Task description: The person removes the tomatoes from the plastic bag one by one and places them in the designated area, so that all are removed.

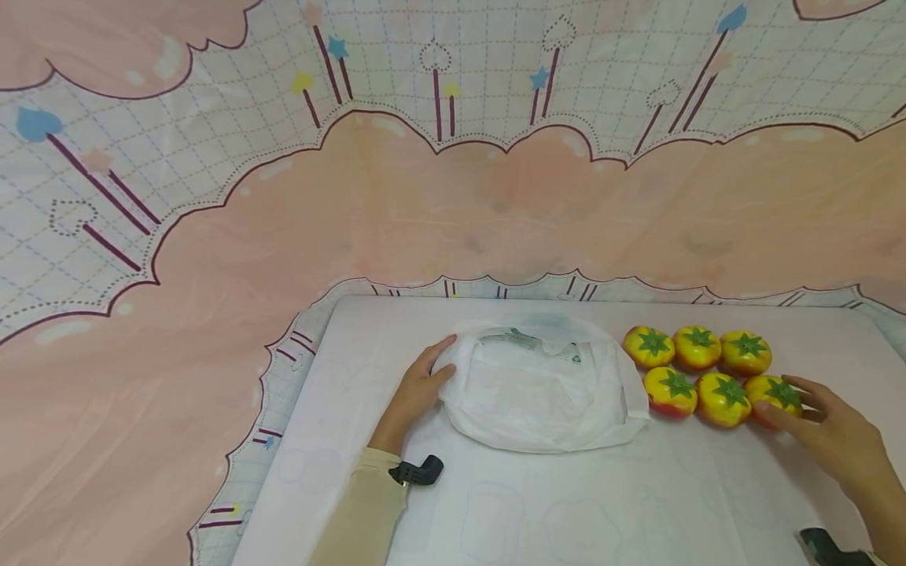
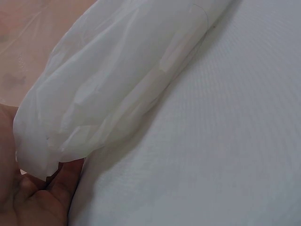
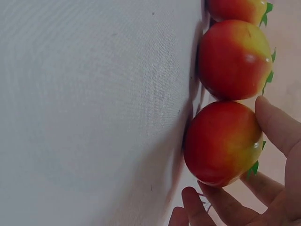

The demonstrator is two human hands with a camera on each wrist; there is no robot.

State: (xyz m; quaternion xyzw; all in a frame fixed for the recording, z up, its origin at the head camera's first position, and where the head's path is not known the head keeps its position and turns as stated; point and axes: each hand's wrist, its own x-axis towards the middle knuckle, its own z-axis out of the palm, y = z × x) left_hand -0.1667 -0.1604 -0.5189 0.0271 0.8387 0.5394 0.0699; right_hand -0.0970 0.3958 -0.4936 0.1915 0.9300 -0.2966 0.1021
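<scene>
A white plastic bag (image 1: 538, 401) lies flat on the table. My left hand (image 1: 422, 385) holds its left edge, and in the left wrist view the bag's thin film (image 2: 113, 80) passes between the thumb and fingers (image 2: 42, 202). To the right of the bag, several yellow-and-red tomatoes (image 1: 723, 399) with green star-shaped tops sit in two rows. My right hand (image 1: 835, 428) grips the front-right tomato (image 1: 771, 393). In the right wrist view, the thumb (image 3: 277, 122) is on the upper side of that tomato (image 3: 221, 146) and the fingers are at its opposite side.
The white-covered table (image 1: 566, 511) stands against a peach patterned cloth (image 1: 495, 212). The front-left tomato (image 1: 668, 393) sits right by the bag's right edge. A black strapped device (image 1: 418, 471) is on the left wrist, and another black device (image 1: 828, 546) is at the right wrist.
</scene>
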